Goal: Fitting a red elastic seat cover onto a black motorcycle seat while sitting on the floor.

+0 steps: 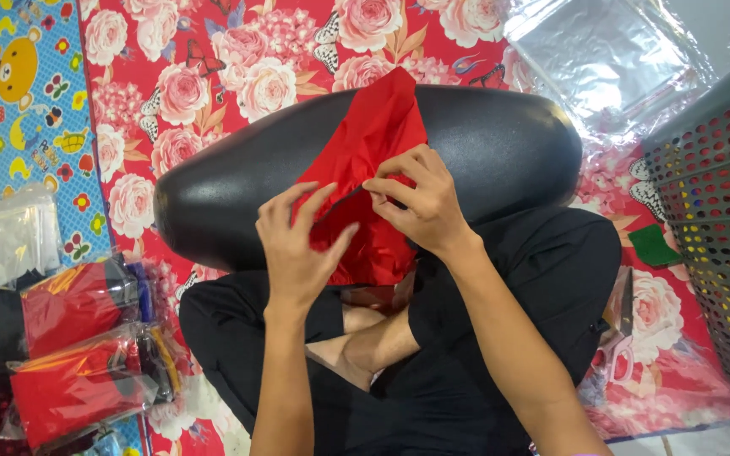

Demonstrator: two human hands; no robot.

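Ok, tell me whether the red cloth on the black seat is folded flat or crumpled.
Crumpled. The red cloth lies bunched and creased over the black seat, with the left hand and right hand pinching its folds.

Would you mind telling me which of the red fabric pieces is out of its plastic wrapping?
The red cloth draped over the black seat cushion, pinched by both hands, is unwrapped. The two red bundles at lower left sit in clear plastic.

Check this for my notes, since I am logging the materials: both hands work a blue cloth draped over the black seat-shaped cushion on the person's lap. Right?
Not quite: the cloth is red, not blue. The head view shows the left hand and right hand both pinching it where it drapes over the black seat-shaped cushion on the lap.
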